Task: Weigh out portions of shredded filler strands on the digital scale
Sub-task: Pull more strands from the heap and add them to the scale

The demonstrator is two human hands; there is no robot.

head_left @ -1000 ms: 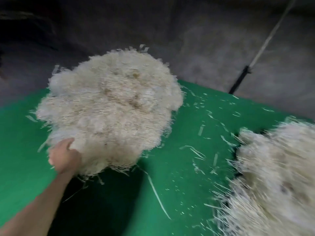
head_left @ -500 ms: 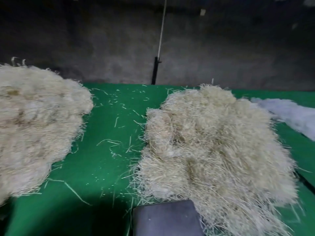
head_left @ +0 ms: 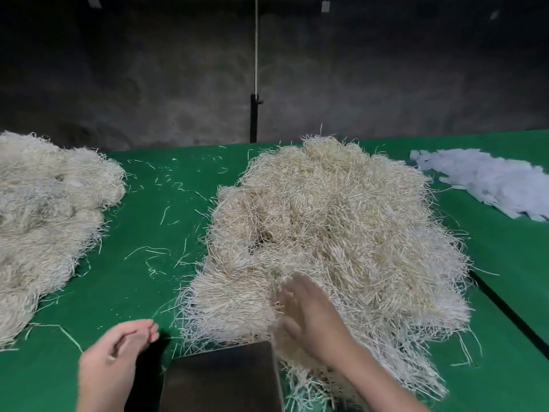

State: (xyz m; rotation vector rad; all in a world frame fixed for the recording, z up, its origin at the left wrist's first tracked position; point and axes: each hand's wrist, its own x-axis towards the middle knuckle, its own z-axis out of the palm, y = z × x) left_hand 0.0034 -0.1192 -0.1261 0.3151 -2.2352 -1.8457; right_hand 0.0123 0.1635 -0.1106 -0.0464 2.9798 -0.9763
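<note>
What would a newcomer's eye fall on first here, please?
The big mound of pale shredded strands fills the centre-right of the green table, with the right hand on its near edge. A second mound lies at the far left, and white scraps at the far right.

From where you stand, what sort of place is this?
Probably a small packing workshop: heaps of shredded strands on a green table, what looks like a dark flat scale at the near edge, and a bare concrete wall behind.
</note>
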